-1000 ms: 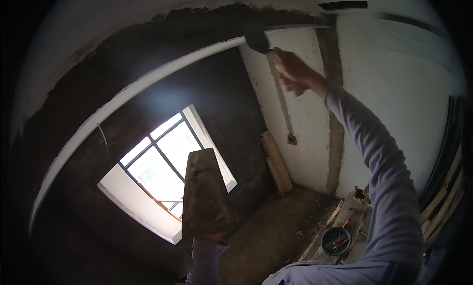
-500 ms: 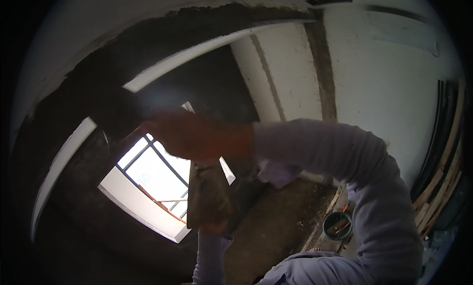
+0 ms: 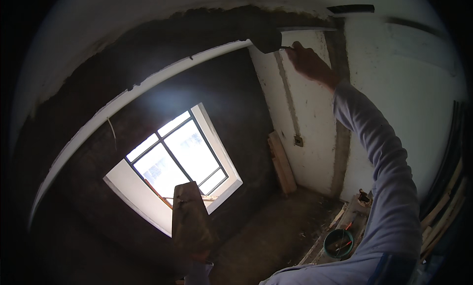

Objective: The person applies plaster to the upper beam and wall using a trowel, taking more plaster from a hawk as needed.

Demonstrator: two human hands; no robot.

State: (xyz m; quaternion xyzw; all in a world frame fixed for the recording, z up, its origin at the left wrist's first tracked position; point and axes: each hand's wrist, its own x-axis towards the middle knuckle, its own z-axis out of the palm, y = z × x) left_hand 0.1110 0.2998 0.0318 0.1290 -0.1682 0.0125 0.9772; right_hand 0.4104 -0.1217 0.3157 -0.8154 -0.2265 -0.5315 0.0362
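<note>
My right hand (image 3: 309, 63) is raised at the upper right, fingers closed round the handle of a trowel (image 3: 266, 41). The dark, flat blade lies at the right end of a long white strip (image 3: 162, 77), over the edge of the dark plastered band (image 3: 207, 29); whether it touches cannot be told. Low in the middle, my left hand (image 3: 198, 258) is dim and partly hidden beneath a flat, brownish mortar board (image 3: 191, 213), which it holds up. The board's face looks smeared and stained.
A window (image 3: 177, 147) with dark bars is set in the dark wall. Timber pieces (image 3: 282, 164) lean in the corner. At the lower right, a green bucket (image 3: 325, 244) with tools stands on planks (image 3: 315, 250). More long boards (image 3: 446, 206) lean at the far right.
My right hand has swung from the middle to the upper right with the trowel, uncovering the white strip and the window. The board in my left hand has shifted slightly left and down.
</note>
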